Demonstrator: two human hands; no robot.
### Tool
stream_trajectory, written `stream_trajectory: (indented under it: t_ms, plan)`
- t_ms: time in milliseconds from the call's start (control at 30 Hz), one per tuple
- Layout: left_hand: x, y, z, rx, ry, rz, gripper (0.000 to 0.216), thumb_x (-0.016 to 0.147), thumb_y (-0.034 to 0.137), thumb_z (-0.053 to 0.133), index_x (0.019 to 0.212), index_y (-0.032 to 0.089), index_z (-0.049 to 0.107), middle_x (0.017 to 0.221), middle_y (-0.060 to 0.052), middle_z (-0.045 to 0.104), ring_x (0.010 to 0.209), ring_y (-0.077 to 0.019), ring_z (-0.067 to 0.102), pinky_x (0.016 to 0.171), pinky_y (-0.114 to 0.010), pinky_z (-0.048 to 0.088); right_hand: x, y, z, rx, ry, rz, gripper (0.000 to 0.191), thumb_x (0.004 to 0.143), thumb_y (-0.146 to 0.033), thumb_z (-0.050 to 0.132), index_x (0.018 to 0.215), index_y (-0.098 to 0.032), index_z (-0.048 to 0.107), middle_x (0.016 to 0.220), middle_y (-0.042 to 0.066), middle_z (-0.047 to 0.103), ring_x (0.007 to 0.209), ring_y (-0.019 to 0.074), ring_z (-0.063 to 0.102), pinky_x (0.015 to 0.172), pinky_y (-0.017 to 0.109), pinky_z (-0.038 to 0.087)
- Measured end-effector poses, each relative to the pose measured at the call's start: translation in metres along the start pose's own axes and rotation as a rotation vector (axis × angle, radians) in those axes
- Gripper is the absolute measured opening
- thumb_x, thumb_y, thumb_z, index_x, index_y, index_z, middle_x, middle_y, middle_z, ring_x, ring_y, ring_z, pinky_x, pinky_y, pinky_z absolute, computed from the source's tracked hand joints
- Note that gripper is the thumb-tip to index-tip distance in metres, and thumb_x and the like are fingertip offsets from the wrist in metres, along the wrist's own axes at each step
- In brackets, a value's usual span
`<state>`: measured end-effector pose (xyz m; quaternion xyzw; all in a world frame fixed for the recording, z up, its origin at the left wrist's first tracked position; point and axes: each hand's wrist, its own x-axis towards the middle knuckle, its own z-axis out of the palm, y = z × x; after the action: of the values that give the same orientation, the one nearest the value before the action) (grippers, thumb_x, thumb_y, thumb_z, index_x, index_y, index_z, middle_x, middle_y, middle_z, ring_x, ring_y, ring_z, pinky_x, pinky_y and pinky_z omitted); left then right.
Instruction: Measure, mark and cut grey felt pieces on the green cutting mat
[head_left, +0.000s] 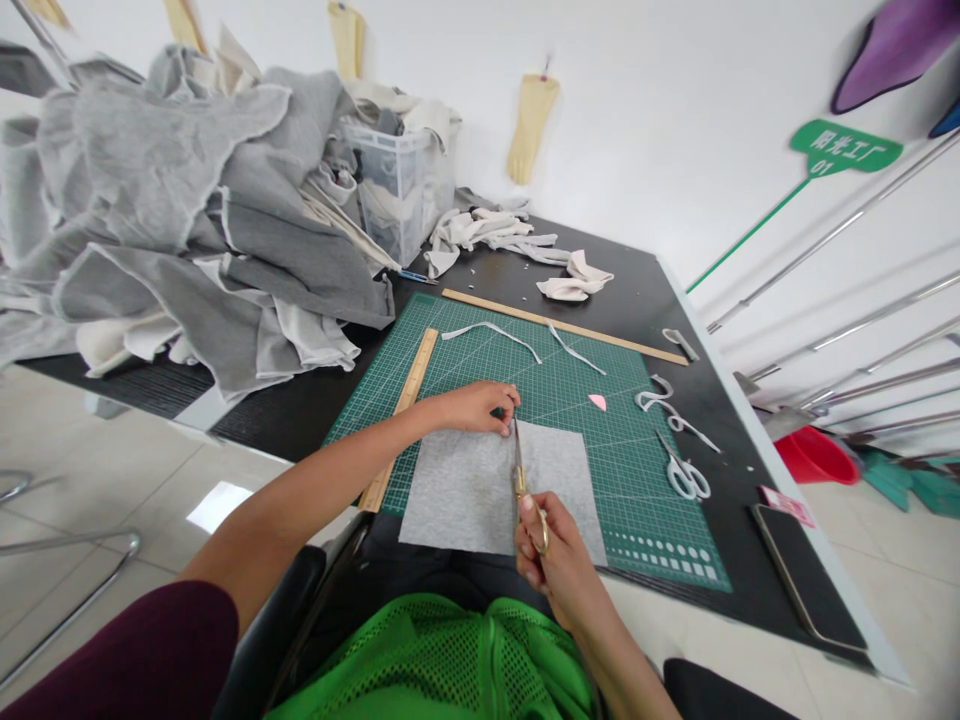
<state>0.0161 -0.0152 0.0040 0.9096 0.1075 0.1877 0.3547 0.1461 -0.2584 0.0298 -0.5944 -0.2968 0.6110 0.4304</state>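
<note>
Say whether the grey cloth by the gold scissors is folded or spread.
Spread: the grey cloth lies flat, mostly over the green mat, broad face and side edges showing.

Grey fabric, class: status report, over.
Left hand at far edge of grey fabric. Right hand gripping gold-handled scissors. Possible obstruction: left hand, close by the scissors' tips.

From over here I see a heap of grey cloth (150,170) beside a clear bin (390,190); a yellow cutout (532,130) and green sign (847,148) by the wall (637,120); a red bucket (817,456) below; a dark phone (810,575) on the black table (645,300).
</note>
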Motion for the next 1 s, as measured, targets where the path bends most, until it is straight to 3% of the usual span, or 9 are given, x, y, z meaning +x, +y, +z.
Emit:
stream_trajectory:
  t_ms: [1000]
  plan:
    - [0.001,0.002,-0.001,-0.065,0.017,0.005,0.011,0.075,0.017,0.08,0.073,0.016,0.069,0.11,-0.007,0.067,0.119,-0.0225,0.06,0.111,-0.038,0.037,0.007,-0.006,-0.005,-0.028,-0.011,0.018,0.049,0.086,-0.069,0.06,0.087,-0.024,0.042,0.054,-0.012,0.043,0.033,0.0033,0.033,0.032,0.013,0.016]
